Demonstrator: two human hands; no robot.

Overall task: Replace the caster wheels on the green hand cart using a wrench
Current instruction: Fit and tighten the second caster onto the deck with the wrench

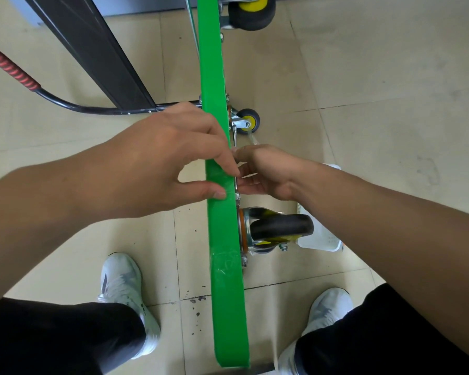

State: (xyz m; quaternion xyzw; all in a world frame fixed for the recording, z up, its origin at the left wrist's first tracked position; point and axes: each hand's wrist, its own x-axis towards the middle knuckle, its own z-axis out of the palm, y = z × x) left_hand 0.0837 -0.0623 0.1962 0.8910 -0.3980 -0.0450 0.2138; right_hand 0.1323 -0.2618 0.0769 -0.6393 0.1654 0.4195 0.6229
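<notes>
The green hand cart platform (222, 266) stands on its edge, running from between my feet away from me. My left hand (163, 161) grips its top edge, fingers over the far side and thumb on the near face. My right hand (268, 171) is against the underside just above a black caster (280, 228) with a yellow hub. Its fingers are curled round a slim metal tool, seemingly the wrench (235, 138), whose end sticks out beyond the hand along the platform. A second caster (248, 121) is mounted farther along. A third wheel (252, 10) shows at the top.
The cart's black handle with a red grip (11, 66) lies on the tiled floor at left, beside a dark panel (92, 50). A white plastic container (320, 239) sits on the floor under my right forearm. My white shoes (122, 282) flank the platform.
</notes>
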